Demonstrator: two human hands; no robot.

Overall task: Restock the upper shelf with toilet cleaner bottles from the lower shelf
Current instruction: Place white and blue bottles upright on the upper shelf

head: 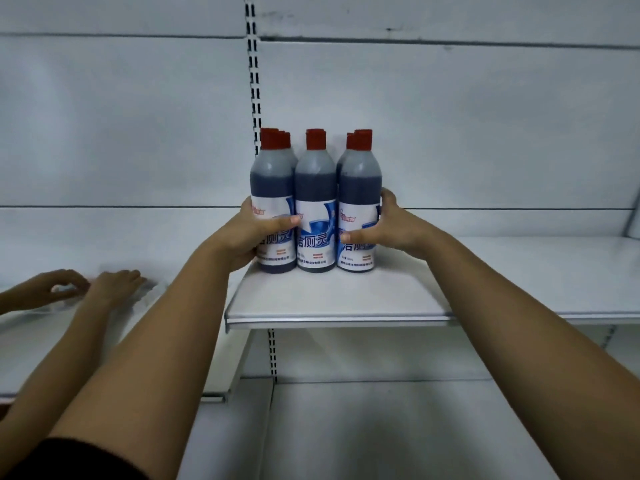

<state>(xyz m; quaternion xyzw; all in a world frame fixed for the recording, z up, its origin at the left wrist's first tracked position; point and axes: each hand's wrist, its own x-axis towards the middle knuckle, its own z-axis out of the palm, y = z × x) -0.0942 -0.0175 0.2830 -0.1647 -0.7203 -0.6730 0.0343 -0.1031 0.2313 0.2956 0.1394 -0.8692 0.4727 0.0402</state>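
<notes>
Red-capped toilet cleaner bottles (pixel 316 188) are clustered upright on the upper shelf (pixel 346 301). Left front bottle (pixel 272 187) is gripped by the left hand (pixel 247 233), right front bottle (pixel 360 188) by the right hand (pixel 393 223).

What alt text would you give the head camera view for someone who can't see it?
A person's left hand and right hand grip a cluster of red-capped toilet cleaner bottles standing upright on a white upper shelf. At far left, another person's hands reach onto a neighbouring shelf.
</notes>
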